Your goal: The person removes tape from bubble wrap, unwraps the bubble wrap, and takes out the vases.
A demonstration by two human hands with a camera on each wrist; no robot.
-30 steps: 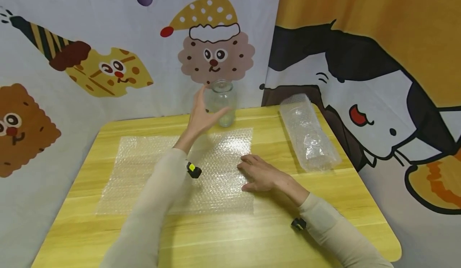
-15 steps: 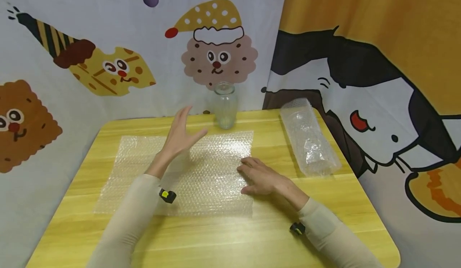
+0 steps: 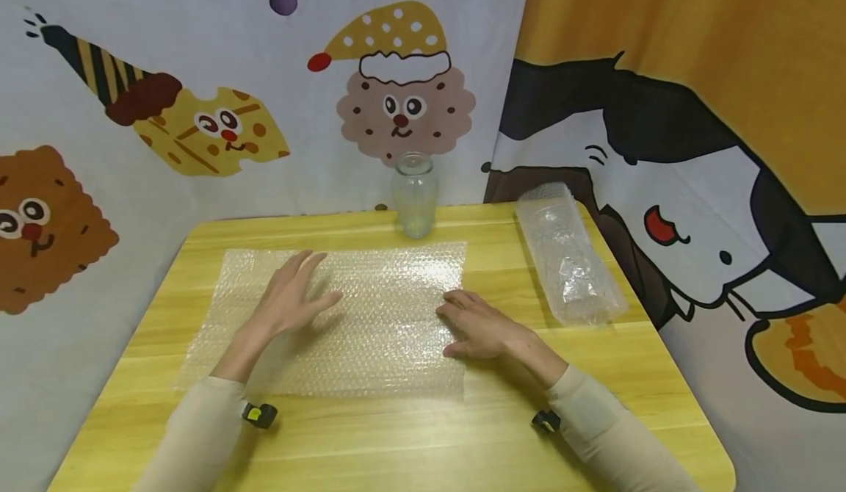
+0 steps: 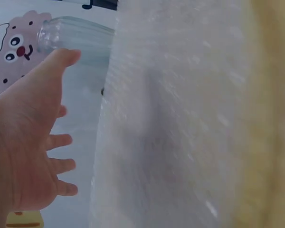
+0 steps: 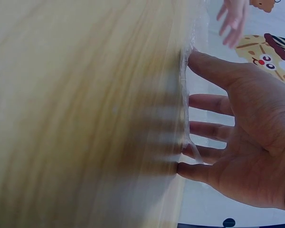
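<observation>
A flat sheet of bubble wrap (image 3: pixel 383 338) lies across the middle of the table. My left hand (image 3: pixel 286 302) hovers over its left half with fingers spread, holding nothing; the left wrist view shows a gap between its fingertips and the sheet. At the sheet's right edge, the fingertips of my right hand (image 3: pixel 481 324) rest on the wrap. In the right wrist view the fingers of that hand (image 5: pixel 256 128) are extended and touch the edge of the film. A clear glass vase (image 3: pixel 415 198) stands upright behind the sheet, apart from both hands.
On the right of the wooden table (image 3: pixel 396 448) lies a bubble-wrapped bundle (image 3: pixel 570 264), its contents unclear. A printed cloth (image 3: pixel 317 125) with cartoon figures hangs behind the table. Each wrist carries a small black camera (image 3: pixel 260 415).
My left hand has drawn back from beside the vase, moving left and nearer to me and coming down over the bubble wrap. The right hand has stayed on the sheet's edge.
</observation>
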